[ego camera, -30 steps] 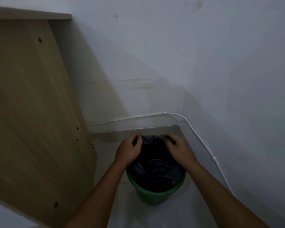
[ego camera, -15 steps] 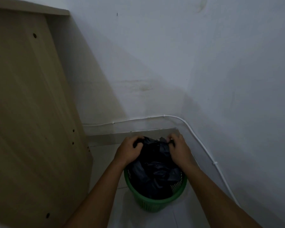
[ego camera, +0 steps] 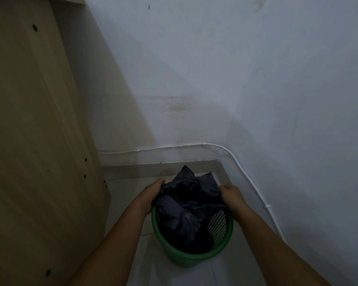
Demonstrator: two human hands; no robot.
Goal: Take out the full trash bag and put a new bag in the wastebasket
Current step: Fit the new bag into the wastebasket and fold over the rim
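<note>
Bag top now risen above wastebasket, between 2 hands' grip

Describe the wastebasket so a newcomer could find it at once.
In the corner where two white walls meet, right of the tan wooden panel, stands a round green plastic mesh wastebasket. It alone is green, and holds a black trash bag.

Dim room corner: 2 pale painted walls meet at right of centre, the rear one carrying a faint brownish stain and a small dark mark near the top. A thin white cable, clipped at intervals, runs low along both walls and bends round the corner above a grey skirting strip. A tall light-wood panel with several drilled holes fills the left side, standing on a pale tiled floor.
</note>
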